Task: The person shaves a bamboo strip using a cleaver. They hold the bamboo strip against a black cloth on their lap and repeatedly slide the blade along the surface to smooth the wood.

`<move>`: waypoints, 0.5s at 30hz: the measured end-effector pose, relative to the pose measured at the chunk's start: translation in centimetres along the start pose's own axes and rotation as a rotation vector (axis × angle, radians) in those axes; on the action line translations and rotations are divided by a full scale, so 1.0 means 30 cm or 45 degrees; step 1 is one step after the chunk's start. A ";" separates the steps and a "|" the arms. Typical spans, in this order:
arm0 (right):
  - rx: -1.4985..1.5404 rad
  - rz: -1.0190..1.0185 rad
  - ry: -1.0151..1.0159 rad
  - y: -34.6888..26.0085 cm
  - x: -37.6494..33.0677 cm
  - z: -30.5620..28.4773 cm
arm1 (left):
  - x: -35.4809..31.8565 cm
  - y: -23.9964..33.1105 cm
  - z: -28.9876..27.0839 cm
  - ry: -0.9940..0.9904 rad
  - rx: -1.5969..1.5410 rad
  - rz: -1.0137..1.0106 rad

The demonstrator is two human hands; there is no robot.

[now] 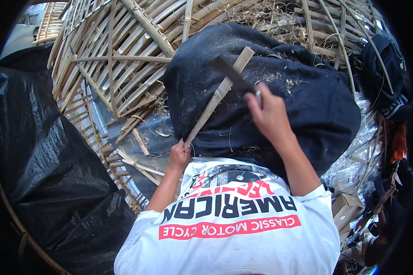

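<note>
Both hands are busy: my left hand [180, 155] pinches the lower end of a bamboo strip [218, 95] that slants up across the dark cloth [307, 101] on my lap, while my right hand [270, 114] is closed round a dark knife [231, 73], its blade lying against the strip. Woven bamboo frames [119, 59] stand beyond.

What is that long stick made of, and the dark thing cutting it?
The long stick looks like split bamboo: pale tan, flat and fibrous, like the woven slats behind it. The blade in the right hand looks like dull dark metal, thin and straight, though blur leaves that unsure.
</note>
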State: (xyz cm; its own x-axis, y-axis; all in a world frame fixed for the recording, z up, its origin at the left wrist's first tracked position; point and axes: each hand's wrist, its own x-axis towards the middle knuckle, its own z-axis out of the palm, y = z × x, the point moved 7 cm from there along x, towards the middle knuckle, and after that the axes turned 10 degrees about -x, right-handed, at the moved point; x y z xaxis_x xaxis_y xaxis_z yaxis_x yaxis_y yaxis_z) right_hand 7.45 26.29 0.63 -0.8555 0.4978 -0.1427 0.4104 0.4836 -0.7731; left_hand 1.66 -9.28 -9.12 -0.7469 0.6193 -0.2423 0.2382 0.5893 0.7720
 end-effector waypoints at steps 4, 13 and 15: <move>-0.016 -0.015 -0.025 0.019 -0.014 0.048 | 0.007 0.030 0.007 0.021 -0.015 0.065; -0.184 -0.153 -0.118 -0.002 -0.029 0.063 | 0.019 0.031 0.004 0.035 -0.009 0.077; -0.140 -0.189 -0.115 -0.002 -0.027 0.056 | 0.007 0.016 -0.008 0.023 0.052 0.100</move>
State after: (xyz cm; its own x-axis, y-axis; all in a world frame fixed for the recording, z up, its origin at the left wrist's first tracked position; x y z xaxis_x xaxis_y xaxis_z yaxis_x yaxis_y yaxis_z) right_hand 7.58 24.66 -0.26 -0.9320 0.3509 -0.0906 0.3052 0.6251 -0.7184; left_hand 1.46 -8.98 -8.66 -0.7359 0.6551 -0.1714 0.3208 0.5602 0.7637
